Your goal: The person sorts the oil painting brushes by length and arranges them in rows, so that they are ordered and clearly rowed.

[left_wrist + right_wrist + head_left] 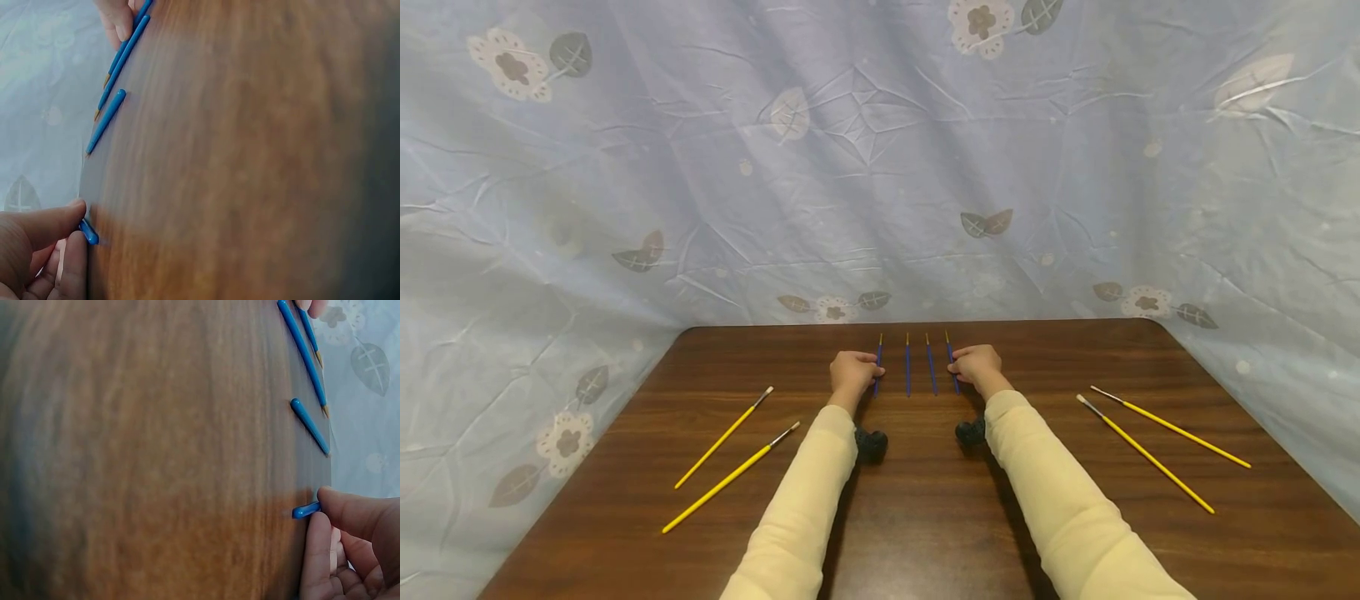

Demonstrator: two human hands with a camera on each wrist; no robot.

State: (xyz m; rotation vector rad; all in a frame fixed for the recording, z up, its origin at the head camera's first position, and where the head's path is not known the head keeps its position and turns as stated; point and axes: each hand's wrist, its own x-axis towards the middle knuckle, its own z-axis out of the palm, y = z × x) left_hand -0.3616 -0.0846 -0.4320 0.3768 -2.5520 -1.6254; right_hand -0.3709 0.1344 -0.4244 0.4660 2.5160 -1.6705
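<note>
Head view, and both hands are busy near the far edge of the table point(917, 508): left hand point(852, 372) pinching the left outer blue brush point(879, 352), right hand point(977, 367) pinching the right outer blue brush point(950, 348), thumb against fingers on each handle! Between them lie two middle blue brushes point(907, 368), untouched. The step in hand looks like placing or lifting that outer pair, can't tell which; next move, I'd judge, calls for matched, gentle pinches, clear of the middle two. And the look of them: slim, glossy blue, rounded ends nearer the person, golden-brown tips toward the patterned cloth point(917, 275), outer pair leaning inward at the tips
</note>
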